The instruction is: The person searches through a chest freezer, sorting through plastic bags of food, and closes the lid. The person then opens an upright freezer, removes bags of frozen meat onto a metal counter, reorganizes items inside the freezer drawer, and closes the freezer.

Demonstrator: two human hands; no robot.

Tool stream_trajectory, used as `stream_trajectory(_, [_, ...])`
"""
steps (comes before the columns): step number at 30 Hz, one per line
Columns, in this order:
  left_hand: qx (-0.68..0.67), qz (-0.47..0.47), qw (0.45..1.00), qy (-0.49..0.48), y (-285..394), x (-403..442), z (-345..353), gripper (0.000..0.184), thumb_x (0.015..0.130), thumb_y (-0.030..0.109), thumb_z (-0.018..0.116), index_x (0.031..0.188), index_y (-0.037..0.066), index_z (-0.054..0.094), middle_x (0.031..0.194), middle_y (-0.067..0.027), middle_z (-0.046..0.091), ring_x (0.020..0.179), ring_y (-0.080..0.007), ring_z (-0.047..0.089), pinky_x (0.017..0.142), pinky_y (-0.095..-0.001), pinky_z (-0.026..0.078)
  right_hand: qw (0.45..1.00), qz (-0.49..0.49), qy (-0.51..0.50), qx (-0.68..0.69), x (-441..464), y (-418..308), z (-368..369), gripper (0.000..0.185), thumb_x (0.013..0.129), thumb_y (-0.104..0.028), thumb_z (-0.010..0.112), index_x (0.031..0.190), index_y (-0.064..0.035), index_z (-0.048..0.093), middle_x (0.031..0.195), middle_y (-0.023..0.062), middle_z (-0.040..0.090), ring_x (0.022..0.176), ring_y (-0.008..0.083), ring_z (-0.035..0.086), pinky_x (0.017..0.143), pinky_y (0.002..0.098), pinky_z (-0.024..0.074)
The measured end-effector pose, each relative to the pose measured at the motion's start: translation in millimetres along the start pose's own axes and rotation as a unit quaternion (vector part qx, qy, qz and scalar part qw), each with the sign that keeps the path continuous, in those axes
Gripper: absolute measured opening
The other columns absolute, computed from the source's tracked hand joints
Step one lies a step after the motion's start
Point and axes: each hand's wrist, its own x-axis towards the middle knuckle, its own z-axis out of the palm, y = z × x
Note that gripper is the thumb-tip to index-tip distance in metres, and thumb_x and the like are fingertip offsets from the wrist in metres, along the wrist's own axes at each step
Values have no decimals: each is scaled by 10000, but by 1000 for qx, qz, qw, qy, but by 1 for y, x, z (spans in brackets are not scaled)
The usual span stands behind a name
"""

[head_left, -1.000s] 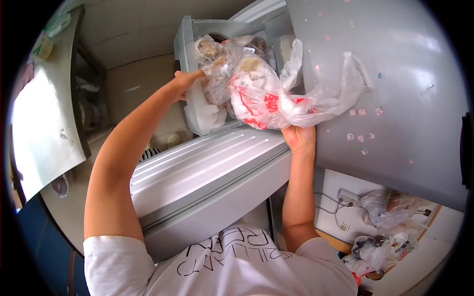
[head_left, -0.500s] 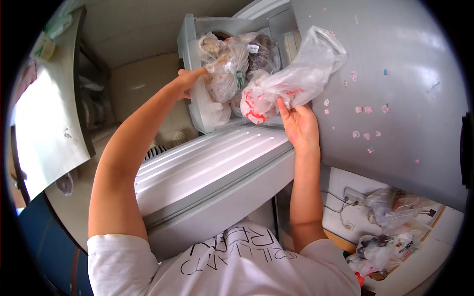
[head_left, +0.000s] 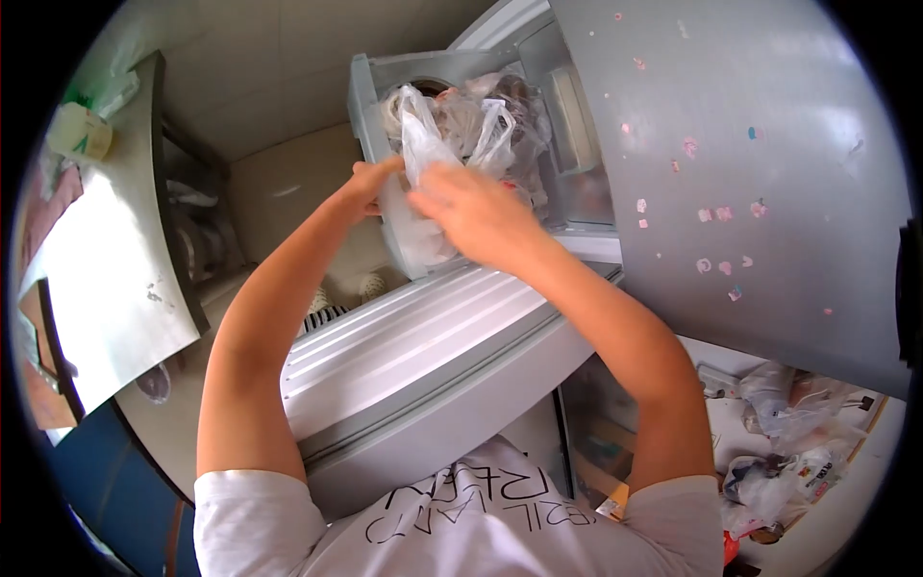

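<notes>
A pulled-out clear freezer drawer [head_left: 363, 96] holds several knotted plastic bags. My left hand [head_left: 368, 186] grips the drawer's left wall, with its fingers at the rim. Over the near part of the drawer, my right hand [head_left: 476, 210] is at a white plastic bag [head_left: 420, 135] standing up along the left side. Motion blurs its fingers, so whether they grip the bag does not show. Behind it lie a translucent bag with loose handles [head_left: 494, 135] and a dark-filled bag [head_left: 522, 96]. The red-printed bag is mostly hidden by my right hand.
The white freezer drawer front [head_left: 423, 337] lies between my body and the bags. A grey fridge door [head_left: 711, 163] with stickers stands open at right. At left is a shiny metal counter [head_left: 115, 279] with a tub [head_left: 82, 133]. More plastic bags [head_left: 760, 481] lie lower right.
My right hand has left the red-printed bag and swung left across the drawer to the white bag. The red-printed bag's raised handles have dropped away from the fridge door. My left hand stays at the drawer wall.
</notes>
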Motion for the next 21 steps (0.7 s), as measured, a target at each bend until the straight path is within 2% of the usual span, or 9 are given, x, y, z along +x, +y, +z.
stream_trajectory(1, [2,2,1000,2,3,-4,0,606,709,417,606,1108,-25,487,1002,-137,575,876,-236,602,804,-395,488,989,-147,11,-23,8,3,10,433,756,-69,512,1188,-86,486,1239,81,469,1123,247,457,935,375,400])
stream_trajectory(4, [-50,-2,999,15,6,-15,4,710,694,426,626,1182,-30,386,1036,-144,545,891,-236,589,809,-400,479,988,-116,38,-99,10,24,42,437,760,-57,488,1194,-92,461,1248,56,452,1135,282,431,957,387,383])
stream_trajectory(5, [-23,-5,1000,9,6,-11,4,756,683,431,634,1202,-34,339,1052,-146,530,906,-239,581,815,-400,475,979,-77,52,-182,4,39,41,462,755,-68,501,1209,-73,415,1216,98,470,1038,334,508,887,386,442])
stream_trajectory(7, [6,-9,1000,13,6,-12,2,820,659,452,646,1211,-41,292,1066,-151,511,951,-241,555,827,-397,463,960,182,-108,-183,-12,63,43,498,755,-110,525,1229,-68,378,1151,160,493,911,352,583,760,394,505])
stream_trajectory(8, [1,-12,1000,15,3,-11,2,820,659,452,646,1211,-41,292,1066,-151,511,951,-241,555,827,-397,463,942,219,-147,-206,-25,84,53,493,767,-180,538,1219,-71,374,1045,155,530,673,296,631,554,336,519])
stream_trajectory(12, [11,-15,1000,24,6,-10,7,814,657,461,643,1204,-30,294,1104,-157,490,970,-243,544,826,-387,456,930,223,-240,-167,-16,95,43,370,759,-162,536,1109,-60,475,1044,132,543,906,294,600,716,411,497])
stream_trajectory(17, [19,-12,1000,14,8,-12,7,841,660,472,640,1215,-33,260,1136,-167,468,979,-257,540,841,-396,447,990,75,-99,-62,60,76,37,555,673,-137,611,1204,-106,452,1195,94,491,1150,258,446,936,446,340])
stream_trajectory(20, [30,-10,999,19,8,-9,6,841,665,470,642,1217,-29,250,1142,-169,466,994,-269,534,864,-408,432,984,-25,-146,-103,94,75,50,686,629,-110,647,1271,-134,407,1253,88,460,1181,247,427,939,417,345])
stream_trajectory(21, [16,-13,1000,12,8,-9,7,841,665,467,646,1220,-27,251,1148,-173,462,1009,-275,527,874,-413,424,961,-1,-249,-123,105,74,51,760,594,-106,675,1294,-160,385,1260,88,457,1204,238,405,951,415,332])
